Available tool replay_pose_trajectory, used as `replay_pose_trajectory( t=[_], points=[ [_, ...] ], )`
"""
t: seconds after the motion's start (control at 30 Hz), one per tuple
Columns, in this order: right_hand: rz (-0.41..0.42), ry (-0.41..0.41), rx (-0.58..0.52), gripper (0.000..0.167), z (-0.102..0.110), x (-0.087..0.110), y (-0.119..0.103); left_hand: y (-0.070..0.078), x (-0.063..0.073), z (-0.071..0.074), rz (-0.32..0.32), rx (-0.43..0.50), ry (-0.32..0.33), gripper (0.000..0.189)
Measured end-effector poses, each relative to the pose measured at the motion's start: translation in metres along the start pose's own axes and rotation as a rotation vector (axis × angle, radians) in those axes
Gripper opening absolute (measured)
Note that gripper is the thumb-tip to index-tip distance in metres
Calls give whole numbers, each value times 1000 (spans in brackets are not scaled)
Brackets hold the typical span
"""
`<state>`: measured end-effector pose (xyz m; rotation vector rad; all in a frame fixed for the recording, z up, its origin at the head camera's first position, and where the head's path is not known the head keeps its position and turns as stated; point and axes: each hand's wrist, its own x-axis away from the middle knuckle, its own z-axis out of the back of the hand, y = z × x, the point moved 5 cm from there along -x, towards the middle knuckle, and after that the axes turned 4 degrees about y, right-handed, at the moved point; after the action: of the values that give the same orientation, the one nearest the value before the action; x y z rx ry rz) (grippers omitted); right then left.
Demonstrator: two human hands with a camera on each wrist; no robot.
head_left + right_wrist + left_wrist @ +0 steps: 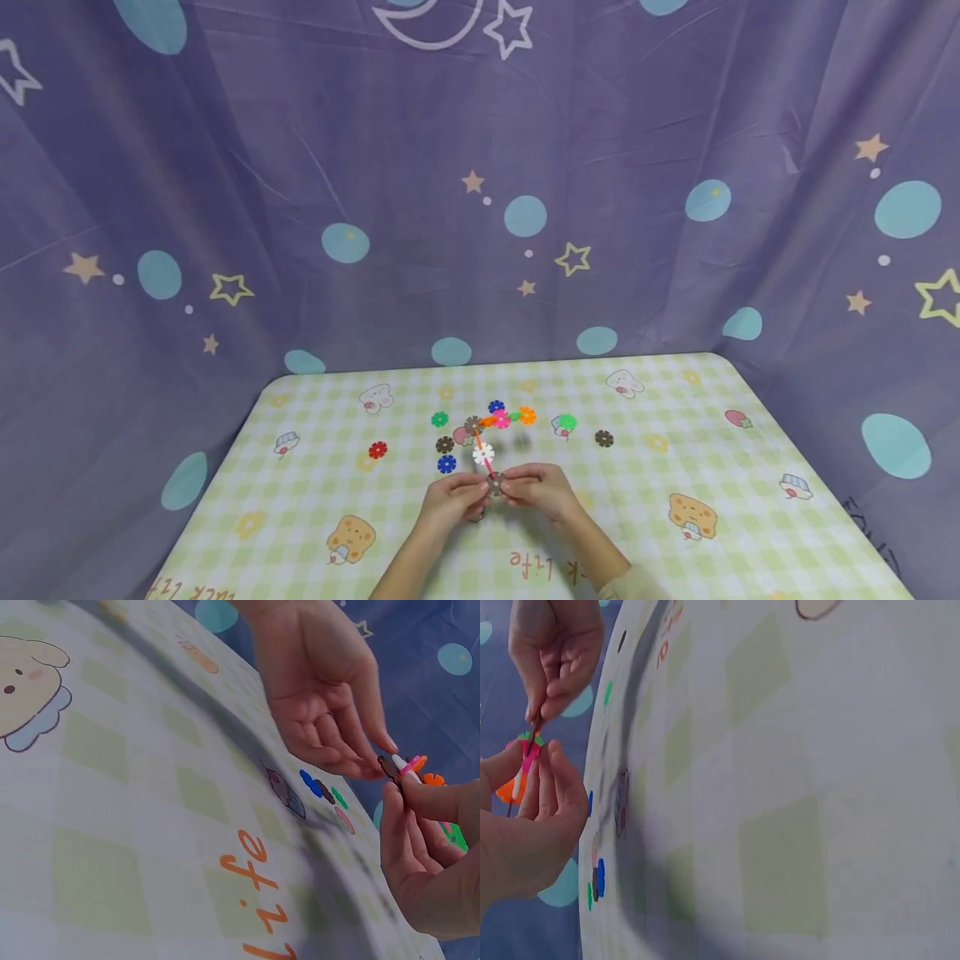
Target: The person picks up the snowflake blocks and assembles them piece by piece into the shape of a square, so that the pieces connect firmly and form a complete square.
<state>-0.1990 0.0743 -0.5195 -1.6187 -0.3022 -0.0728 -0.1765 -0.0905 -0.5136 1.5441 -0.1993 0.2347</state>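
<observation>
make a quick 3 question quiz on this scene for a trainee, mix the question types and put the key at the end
1. Multiple choice: what colour is the disc that the left hand and the right hand both pinch? a) white b) brown c) blue
2. True or false: in the head view, the red disc lies further left than any other disc.
3. Count: how many blue discs show in the head view?

Key
1. b: both hands pinch the brown disc.
2. True.
3. Two.
</observation>
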Motion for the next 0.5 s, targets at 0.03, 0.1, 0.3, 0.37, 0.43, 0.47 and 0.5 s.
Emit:
replay_pose_trajectory(
  t=[0.03, 0.1, 0.3, 0.37, 0.43, 0.47, 0.5],
  points=[
    [5, 0, 0, 32, -1, 0, 1, 1, 0, 0, -5, 8, 2, 32],
    [9, 3, 1, 32, -3, -2, 3, 1, 0, -1, -14, 17, 10, 30],
    [32, 33, 61, 30, -2, -4, 8, -1, -2, 1, -41, 16, 67, 29],
    [53, 67, 132, 28, 5, -3, 7, -3, -3, 4, -38, 8, 95, 30],
    [73, 122, 217, 26, 17, -4, 6, -4, -3, 8, -36, 0, 121, 30],
    [86, 154, 266, 24, 24, -5, 5, -4, -4, 10, -35, -4, 135, 30],
    [100, 185, 313, 22, 31, -7, 4, -4, -4, 12, -28, -4, 149, 30]
  ],
)
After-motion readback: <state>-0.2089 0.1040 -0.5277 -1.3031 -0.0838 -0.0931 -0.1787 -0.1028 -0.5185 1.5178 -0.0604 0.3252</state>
